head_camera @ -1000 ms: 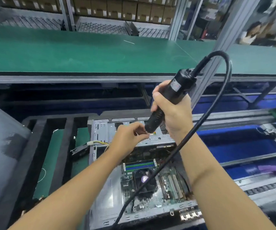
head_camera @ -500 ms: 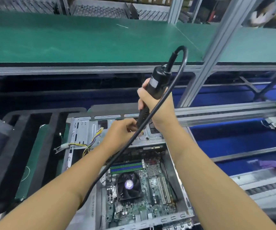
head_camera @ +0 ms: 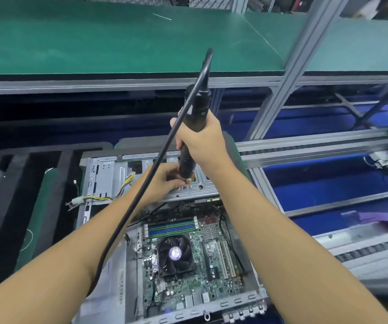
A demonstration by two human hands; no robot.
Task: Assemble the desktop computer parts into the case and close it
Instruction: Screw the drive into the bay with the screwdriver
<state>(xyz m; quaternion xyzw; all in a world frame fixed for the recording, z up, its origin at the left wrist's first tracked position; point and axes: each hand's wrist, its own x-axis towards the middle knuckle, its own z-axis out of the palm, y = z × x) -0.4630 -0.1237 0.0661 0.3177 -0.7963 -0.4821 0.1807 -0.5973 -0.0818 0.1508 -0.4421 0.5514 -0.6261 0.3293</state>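
An open desktop case [head_camera: 99, 174] lies flat in front of me, its motherboard [head_camera: 188, 284] with a black CPU fan [head_camera: 175, 253] and RAM sticks [head_camera: 172, 226] exposed. My right hand [head_camera: 202, 141] grips a black electric screwdriver [head_camera: 193, 127] held nearly upright, its tip down on the metal drive bracket [head_camera: 195, 190] at the case's far end. My left hand [head_camera: 165, 181] pinches at the screwdriver's tip, fingers curled round it; any screw there is hidden. The tool's black cable [head_camera: 141, 199] loops over and runs down across my left forearm.
A bundle of yellow and black power wires [head_camera: 99, 198] with a white plug hangs over the case's left wall. Black foam [head_camera: 8, 206] frames the case on the left. A green bench [head_camera: 118, 43] runs behind, a blue conveyor bay [head_camera: 328, 183] lies right, with an aluminium post [head_camera: 281, 90].
The view has dropped closer to the case. The screwdriver has swung from tilted to nearly upright, and its cable now crosses my left arm. Both hands stay at the bracket.
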